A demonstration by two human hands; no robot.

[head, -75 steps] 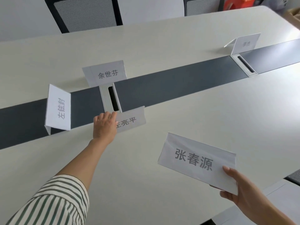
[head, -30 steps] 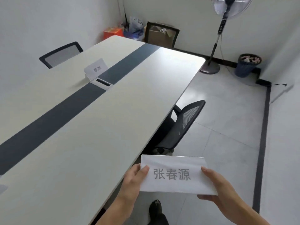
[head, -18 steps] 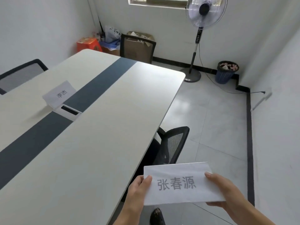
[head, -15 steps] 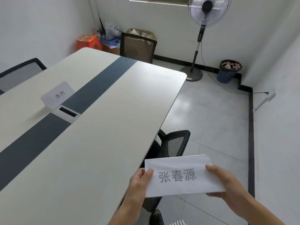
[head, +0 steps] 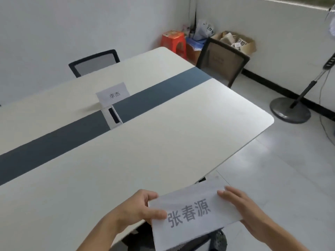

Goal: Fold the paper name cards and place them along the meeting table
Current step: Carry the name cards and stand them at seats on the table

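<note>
Person, head-camera view, lower frame. Left hand [head: 135,208]: bare, no ring, watch or glove visible; forearm bare to the frame edge, no sleeve in view. Right hand [head: 243,208]: bare, no jewellery visible, short plain fingernails; wrist and forearm likewise uncovered. One dark shoe [head: 220,240] with a perforated or textured upper, partly hidden.

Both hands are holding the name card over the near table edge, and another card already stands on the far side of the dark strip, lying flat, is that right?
Not quite. In the head view the far card stands upright, not flat. The rest holds: left hand and right hand hold the name card.
</note>
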